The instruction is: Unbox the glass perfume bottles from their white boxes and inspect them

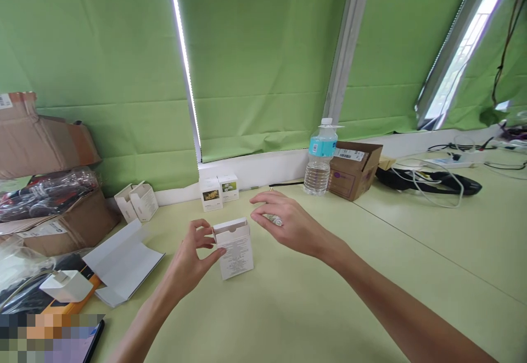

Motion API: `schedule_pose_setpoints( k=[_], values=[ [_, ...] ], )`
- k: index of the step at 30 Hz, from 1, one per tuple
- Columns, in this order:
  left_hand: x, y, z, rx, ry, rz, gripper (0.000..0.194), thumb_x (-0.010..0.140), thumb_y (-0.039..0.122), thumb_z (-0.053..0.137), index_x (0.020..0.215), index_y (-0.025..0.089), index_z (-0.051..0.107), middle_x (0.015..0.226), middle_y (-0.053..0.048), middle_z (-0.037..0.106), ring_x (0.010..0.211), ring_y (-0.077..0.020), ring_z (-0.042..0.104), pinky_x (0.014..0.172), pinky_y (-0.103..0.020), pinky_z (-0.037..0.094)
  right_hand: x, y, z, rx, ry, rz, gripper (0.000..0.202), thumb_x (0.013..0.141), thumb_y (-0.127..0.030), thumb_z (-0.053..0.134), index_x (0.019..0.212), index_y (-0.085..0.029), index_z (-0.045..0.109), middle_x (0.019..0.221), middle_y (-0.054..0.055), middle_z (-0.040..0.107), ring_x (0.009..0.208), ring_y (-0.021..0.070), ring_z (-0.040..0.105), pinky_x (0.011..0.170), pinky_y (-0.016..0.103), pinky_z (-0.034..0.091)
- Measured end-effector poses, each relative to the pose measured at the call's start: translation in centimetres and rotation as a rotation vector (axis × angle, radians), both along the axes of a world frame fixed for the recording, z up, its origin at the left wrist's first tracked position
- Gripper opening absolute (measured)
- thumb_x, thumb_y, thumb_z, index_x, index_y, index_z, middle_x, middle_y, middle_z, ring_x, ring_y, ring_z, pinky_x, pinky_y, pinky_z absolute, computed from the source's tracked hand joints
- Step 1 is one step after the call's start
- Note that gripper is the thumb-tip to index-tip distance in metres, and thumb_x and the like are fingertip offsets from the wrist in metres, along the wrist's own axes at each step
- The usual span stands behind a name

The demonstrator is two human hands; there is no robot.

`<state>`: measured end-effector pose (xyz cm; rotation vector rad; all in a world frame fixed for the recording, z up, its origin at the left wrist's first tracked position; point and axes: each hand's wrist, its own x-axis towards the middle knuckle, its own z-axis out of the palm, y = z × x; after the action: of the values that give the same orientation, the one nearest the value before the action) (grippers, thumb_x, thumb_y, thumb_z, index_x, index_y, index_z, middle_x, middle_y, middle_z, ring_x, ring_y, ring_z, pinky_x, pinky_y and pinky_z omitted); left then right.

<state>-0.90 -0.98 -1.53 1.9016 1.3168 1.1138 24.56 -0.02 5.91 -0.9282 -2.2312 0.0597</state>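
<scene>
1. Background: at least four green blind panels (263,66) hang behind one pale green tabletop (313,308); a seam crosses the tabletop at the right.
2. Hands: two. The left hand (193,256) grips one white carton (237,256), its thumb on the printed front and its other fingers bent around the left side. The right hand (290,220) is raised just beside the carton's right side, fingers bent and apart from the thumb; one small clear object (275,219) shows under them, partly hidden, and I cannot tell whether it is gripped.
3. The white carton stands roughly upright on the tabletop, mouth open at the top, with one notch in its front edge.
4. Picture-printed small boxes: two, side by side behind the white carton, one with a yellow image (212,195), one with a green image (229,187).
5. Open pale cartons (144,202): two, touching, near the blinds at the left.
6. Brown cardboard boxes: three. Two are stacked at far left, an upper box (45,143) and a lower box (88,223), with plastic-wrapped items (53,190) between; one open box (349,173) stands right beside one water bottle (319,162).
7. Lower left: one creased white sheet (123,264), one white power adapter (68,286), one phone (93,341), partly pixelated.
8. Right: one long black object (432,183) with a white cable (459,193) over it.
</scene>
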Motion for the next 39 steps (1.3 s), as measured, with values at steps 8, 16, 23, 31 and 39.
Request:
schedule_pose_setpoints(
  k=[8,16,23,31,39],
  values=[
    [-0.5,0.6,-1.3,-0.170,-0.038,-0.121,0.073,0.079,0.039,0.068,0.138,0.028,0.026,0.113,-0.007,0.067,0.097,-0.0229,0.067,0.095,-0.046,0.049,1.6,0.5,1.2,-0.093,0.208,-0.196,0.027,0.093,-0.030,0.046,0.087,-0.020,0.071,0.093,0.003,0.072,0.084,0.0171,0.064,0.070,0.027,0.049],
    [-0.4,1.5,-3.8,-0.217,0.011,-0.198,0.043,0.082,0.036,0.063,0.121,0.024,0.048,0.115,-0.006,0.067,0.105,-0.0231,0.064,0.092,-0.038,0.051,2.6,1.8,0.5,-0.117,0.155,-0.272,0.028,0.092,-0.029,0.047,0.092,-0.019,0.073,0.088,0.004,0.073,0.077,0.0166,0.065,0.071,0.026,0.049],
    [-3.3,3.1,-5.4,-0.095,0.126,0.057,0.045,0.083,0.044,0.060,0.121,0.024,0.049,0.116,-0.005,0.067,0.109,-0.0259,0.062,0.093,-0.041,0.050,3.5,2.5,0.3,-0.152,0.076,-0.379,0.027,0.091,-0.031,0.048,0.088,-0.022,0.073,0.088,0.002,0.074,0.074,0.0159,0.065,0.068,0.025,0.046],
    [-4.4,3.8,-7.1,-0.103,0.112,0.080,0.049,0.083,0.048,0.057,0.123,0.020,0.049,0.119,-0.009,0.066,0.110,-0.0274,0.062,0.095,-0.044,0.050,5.8,4.3,-1.2,-0.309,0.059,-0.401,0.022,0.085,-0.034,0.055,0.095,-0.024,0.071,0.099,0.002,0.073,0.084,0.0192,0.066,0.072,0.027,0.046],
    [-4.3,3.6,-7.2,-0.063,0.156,0.096,0.049,0.084,0.050,0.054,0.122,0.020,0.051,0.117,-0.008,0.068,0.110,-0.0295,0.062,0.092,-0.042,0.052,8.2,6.0,-8.7,-0.367,0.181,-0.517,0.037,0.082,-0.030,0.056,0.116,-0.017,0.062,0.114,0.011,0.066,0.078,0.0191,0.065,0.076,0.032,0.049]
  ],
)
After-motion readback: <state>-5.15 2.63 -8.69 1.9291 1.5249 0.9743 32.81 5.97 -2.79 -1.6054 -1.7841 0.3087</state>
